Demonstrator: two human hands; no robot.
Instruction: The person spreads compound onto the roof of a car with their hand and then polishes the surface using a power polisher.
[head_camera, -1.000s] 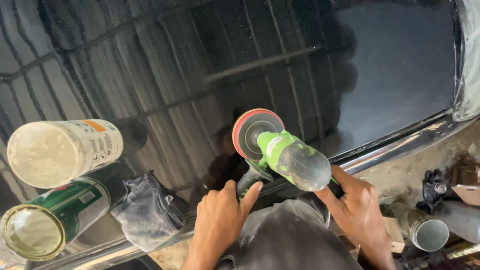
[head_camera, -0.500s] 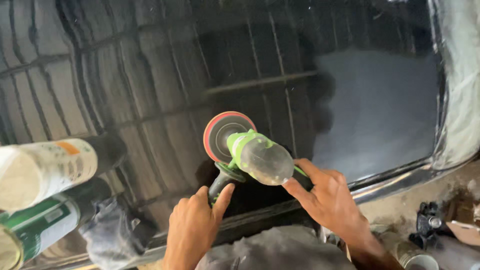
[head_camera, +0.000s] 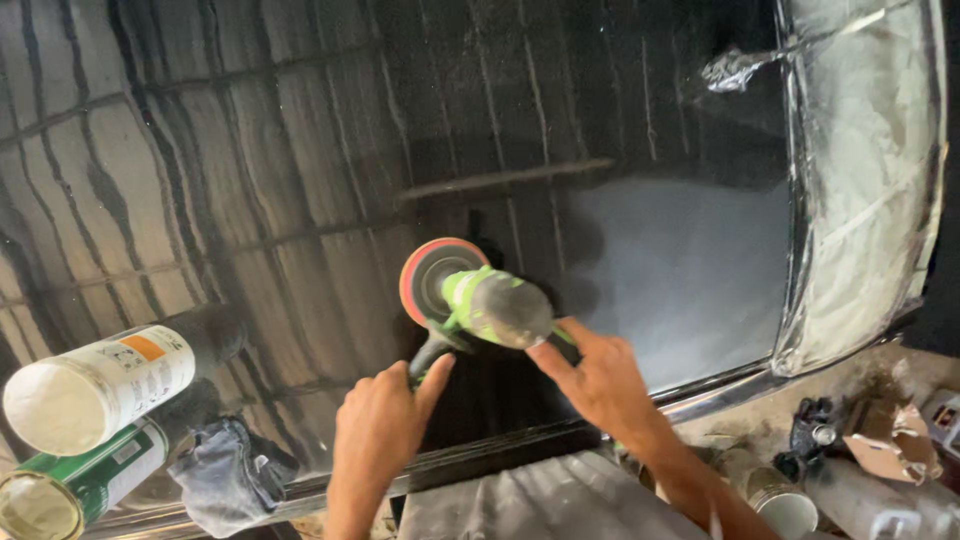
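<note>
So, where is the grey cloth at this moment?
In the head view the grey cloth lies at the lower left on the glossy black panel, right of the green can and left of the left hand.

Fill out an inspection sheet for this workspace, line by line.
Surface: glossy black panel, mirroring roof beams; hazy dull patch at right.
Job's things: green polisher, red-rimmed pad flat on the panel.
Clutter: white can, green can and dark rag at the panel's left edge.
Hands: left hand on the side handle; right hand on the polisher's rear.
Cables: nothing seen.
Surroundings: plastic sheeting at right; open tin and scraps on the ground.
</note>
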